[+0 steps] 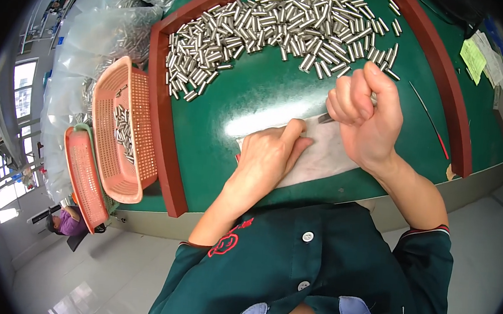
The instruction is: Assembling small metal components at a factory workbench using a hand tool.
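Observation:
A whitish sheet (322,156), cloth or paper, lies on the green tabletop near its front edge. My left hand (266,152) rests on it, fingers curled and thumb close to the forefinger; what they hold, if anything, is hidden. Above the sheet's right part, my right hand (366,110) is raised in a fist. A short dark metal tip (325,118) juts from its left side, the rest covered by the fingers. Beyond both hands spreads a heap of small shiny metal pins (285,27).
Dark red wooden rails (163,120) border the work area. At left stand a pink basket (145,113) with several pins inside, another pink basket (85,173), and clear bags of pins (134,30). A thin red-handled tool (436,133) lies at right. Far left, a person (69,222) sits.

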`<state>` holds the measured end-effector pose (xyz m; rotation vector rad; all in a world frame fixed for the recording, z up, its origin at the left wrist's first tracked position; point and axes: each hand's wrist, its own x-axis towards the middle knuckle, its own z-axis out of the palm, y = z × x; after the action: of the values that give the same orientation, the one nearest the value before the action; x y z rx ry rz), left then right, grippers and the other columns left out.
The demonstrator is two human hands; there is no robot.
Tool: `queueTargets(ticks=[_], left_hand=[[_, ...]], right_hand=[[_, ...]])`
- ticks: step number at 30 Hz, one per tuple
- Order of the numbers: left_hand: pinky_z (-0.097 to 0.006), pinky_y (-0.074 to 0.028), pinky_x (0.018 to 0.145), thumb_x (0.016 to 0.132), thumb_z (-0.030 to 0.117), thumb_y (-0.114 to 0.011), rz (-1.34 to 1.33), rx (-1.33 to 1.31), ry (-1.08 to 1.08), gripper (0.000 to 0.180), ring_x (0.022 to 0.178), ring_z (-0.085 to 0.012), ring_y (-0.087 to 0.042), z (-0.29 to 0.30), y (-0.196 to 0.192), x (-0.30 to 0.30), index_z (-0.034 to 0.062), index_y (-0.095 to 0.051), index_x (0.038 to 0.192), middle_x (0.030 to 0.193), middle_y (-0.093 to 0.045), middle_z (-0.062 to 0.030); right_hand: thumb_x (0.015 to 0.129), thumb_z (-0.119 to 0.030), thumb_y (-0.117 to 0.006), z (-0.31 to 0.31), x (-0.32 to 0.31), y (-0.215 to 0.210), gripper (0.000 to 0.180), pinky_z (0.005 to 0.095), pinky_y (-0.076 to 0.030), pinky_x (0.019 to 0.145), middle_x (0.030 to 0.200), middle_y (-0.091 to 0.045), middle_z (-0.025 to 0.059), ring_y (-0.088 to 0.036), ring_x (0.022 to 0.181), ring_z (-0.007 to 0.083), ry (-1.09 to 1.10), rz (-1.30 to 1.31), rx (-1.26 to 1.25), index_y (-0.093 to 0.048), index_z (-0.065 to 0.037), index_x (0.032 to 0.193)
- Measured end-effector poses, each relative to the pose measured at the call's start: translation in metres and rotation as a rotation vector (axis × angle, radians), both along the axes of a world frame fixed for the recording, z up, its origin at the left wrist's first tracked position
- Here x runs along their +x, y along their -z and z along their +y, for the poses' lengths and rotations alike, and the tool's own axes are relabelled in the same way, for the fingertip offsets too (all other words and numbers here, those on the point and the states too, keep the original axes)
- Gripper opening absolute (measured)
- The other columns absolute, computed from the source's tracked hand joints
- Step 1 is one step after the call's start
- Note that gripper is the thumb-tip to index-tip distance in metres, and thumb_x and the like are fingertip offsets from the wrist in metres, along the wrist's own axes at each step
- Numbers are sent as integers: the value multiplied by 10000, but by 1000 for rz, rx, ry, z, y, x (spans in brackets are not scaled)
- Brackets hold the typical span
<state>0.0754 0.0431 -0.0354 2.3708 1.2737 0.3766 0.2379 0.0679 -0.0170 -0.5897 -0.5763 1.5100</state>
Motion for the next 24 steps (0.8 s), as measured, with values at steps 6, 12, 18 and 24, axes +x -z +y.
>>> queueTargets(ticks=[6,12,18,24], left_hand=[[-323,-398,452,725,185,-673,-88,-85,-21,285,460,-227,-496,-1,-13,-1,41,-514,912,549,-503,-73],[-321,-402,454,723,77,-643,-44,-14,22,214,473,-234,-512,-3,-8,-5,28,-512,884,575,-526,-99],[-194,-250,412,821,40,-513,-775,-561,-132,66,458,-31,-344,-9,-12,-14,24,-477,874,544,-414,51],[-199,-223,429,856,99,-460,-1511,-1162,-222,103,408,-39,-261,-3,-12,-18,61,-467,951,498,-360,48]], right_hand=[[892,-236,-312,-1,0,3,430,243,-156,406,421,-238,-28,-160,403,71,-27,-29,1,-250,-118,483],[886,-211,-340,-1,0,2,434,243,-140,391,425,-238,-23,-168,399,65,-23,-11,16,-244,-98,479],[905,-272,-294,-4,-1,-2,441,248,-167,422,420,-222,-31,-146,400,83,-60,-10,-28,-258,-144,485],[902,-225,-307,-5,0,-1,411,249,-170,400,426,-241,-19,-164,397,78,-73,57,-6,-275,-115,507]])
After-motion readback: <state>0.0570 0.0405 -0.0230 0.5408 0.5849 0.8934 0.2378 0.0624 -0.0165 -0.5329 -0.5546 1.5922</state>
